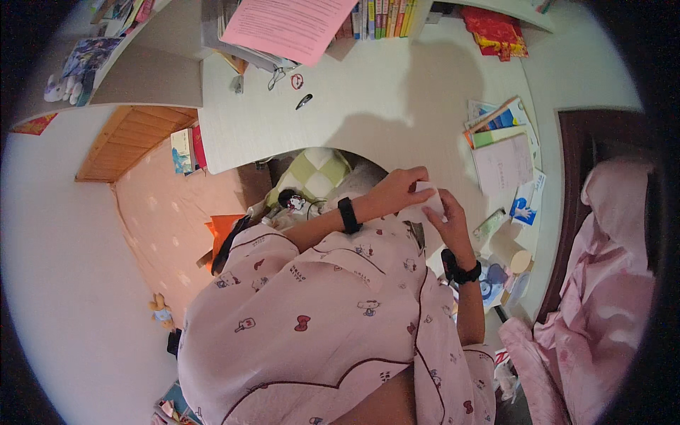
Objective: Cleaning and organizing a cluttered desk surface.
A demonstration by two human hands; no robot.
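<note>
Between my hands is a thin white sheet, perhaps paper or tissue (425, 204), at the near right edge of the white desk (366, 101). My left hand (401, 188) grips its upper left side with thumb and fingers. On the other side my right hand (450, 211) pinches the sheet between thumb and finger. Each wrist wears a black band. The lower part of the sheet overlaps the pink printed pajama top, so its full shape cannot be told.
A black hair clip (304, 101), eyeglasses (276, 78) and a pink printed sheet (289, 26) lie towards the desk's back left. Booklets (502, 159) and a cylindrical container (512, 255) are at the right. A green-and-white checked cushion (313, 172) shows below the desk's curved edge.
</note>
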